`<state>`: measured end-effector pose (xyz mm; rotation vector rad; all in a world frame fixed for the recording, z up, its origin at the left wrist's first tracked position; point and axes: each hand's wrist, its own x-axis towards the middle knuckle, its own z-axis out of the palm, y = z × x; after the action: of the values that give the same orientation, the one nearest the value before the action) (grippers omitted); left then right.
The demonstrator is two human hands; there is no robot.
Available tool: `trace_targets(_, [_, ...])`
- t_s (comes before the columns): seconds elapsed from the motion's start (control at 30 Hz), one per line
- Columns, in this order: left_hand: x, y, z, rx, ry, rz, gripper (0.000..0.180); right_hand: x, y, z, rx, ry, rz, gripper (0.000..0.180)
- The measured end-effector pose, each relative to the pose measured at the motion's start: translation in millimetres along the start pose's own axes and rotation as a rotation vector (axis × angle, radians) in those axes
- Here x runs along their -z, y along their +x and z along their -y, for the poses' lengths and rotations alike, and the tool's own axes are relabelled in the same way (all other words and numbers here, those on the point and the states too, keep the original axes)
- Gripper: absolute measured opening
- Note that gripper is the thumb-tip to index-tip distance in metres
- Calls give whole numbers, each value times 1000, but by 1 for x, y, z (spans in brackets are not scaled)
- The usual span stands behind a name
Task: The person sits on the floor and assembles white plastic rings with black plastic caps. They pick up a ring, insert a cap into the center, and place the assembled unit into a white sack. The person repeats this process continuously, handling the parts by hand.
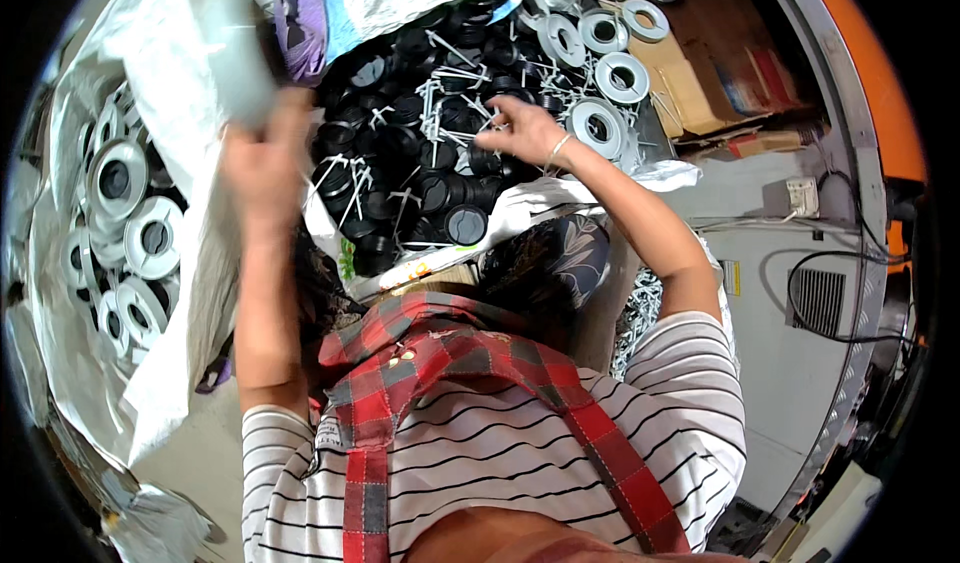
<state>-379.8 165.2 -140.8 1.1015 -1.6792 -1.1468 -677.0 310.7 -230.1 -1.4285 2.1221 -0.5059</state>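
My left hand (268, 158), blurred by motion, is raised at the left of the pile. Its fingers are closed on a pale grey rounded part (240, 63), too smeared to make out in detail. My right hand (525, 133) is over the right side of a heap of black round caps (465, 225), with thumb and forefinger apart. Thin white plastic pins (432, 108) lie scattered over the caps, some close to those fingertips. Grey plastic rings (596, 126) sit just beyond my right wrist.
At the left, a white sack (205, 263) contains more grey rings (155, 238). A purple strapped item (302, 33) lies at the heap's far left. Cardboard (665, 78) is at far right, above a grey panel with a black cable (790, 283). Beside my right elbow are many small metallic-looking pieces (640, 308).
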Motion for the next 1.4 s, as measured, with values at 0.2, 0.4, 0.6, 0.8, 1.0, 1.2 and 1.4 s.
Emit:
trace_targets(0.2, [33,39,-16,-679,-329,-472,41,30,13,-192,-661,-330,-131,88])
trace_targets(0.4, [-88,3,17,31,-401,247,44,-5,5,-261,-826,-381,-59,66])
trace_targets(0.6, [-165,-24,65,508,-485,498,48,-4,-12,-126,278,-95,-339,56])
trace_targets(0.8, [-162,-10,68,824,-710,566,31,41,1,-88,175,246,-208,68])
trace_targets(1.0, [-139,12,74,490,-402,275,29,45,-24,-357,-1103,184,-370,95])
trace_targets(1.2, [-135,18,61,588,-499,273,33,3,-26,-400,-1139,492,-419,73])
trace_targets(1.4, [-124,24,49,501,-465,177,23,28,-31,-311,-728,92,-441,60])
